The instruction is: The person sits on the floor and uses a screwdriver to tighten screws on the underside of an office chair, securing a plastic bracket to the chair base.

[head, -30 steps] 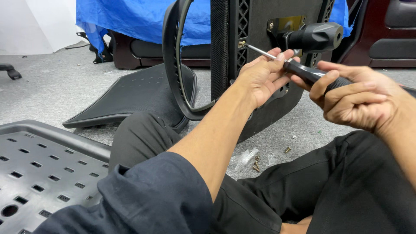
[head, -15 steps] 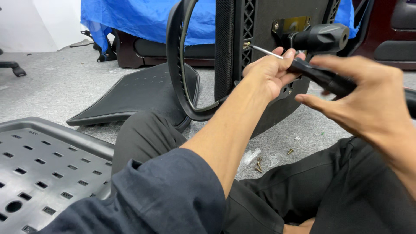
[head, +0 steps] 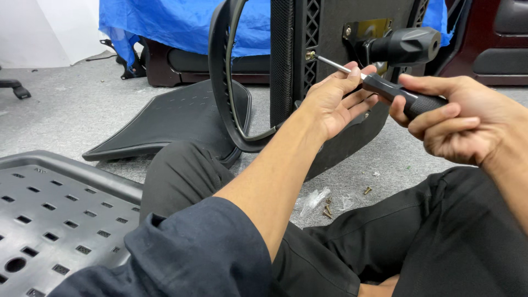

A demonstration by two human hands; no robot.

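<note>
A black chair backrest (head: 308,60) stands upright in front of me, with a brass bracket (head: 366,28) and a black knob (head: 404,45) on it. My right hand (head: 459,118) grips the black handle of a screwdriver (head: 404,98). Its metal shaft runs up and left to a brass screw (head: 311,55) in the backrest's lattice edge. My left hand (head: 333,102) cups the shaft, with the thumb and fingertips touching it near the handle.
A black seat pan (head: 170,121) lies on the grey carpet at left. A grey perforated plastic panel (head: 52,209) sits at lower left. Loose screws (head: 329,210) and a clear plastic bag (head: 313,199) lie on the carpet between my legs. A blue tarp (head: 176,22) covers furniture behind.
My right hand has shifted on the screwdriver handle, turning it, while the tip stays at the screw. The left hand keeps steadying the shaft.
</note>
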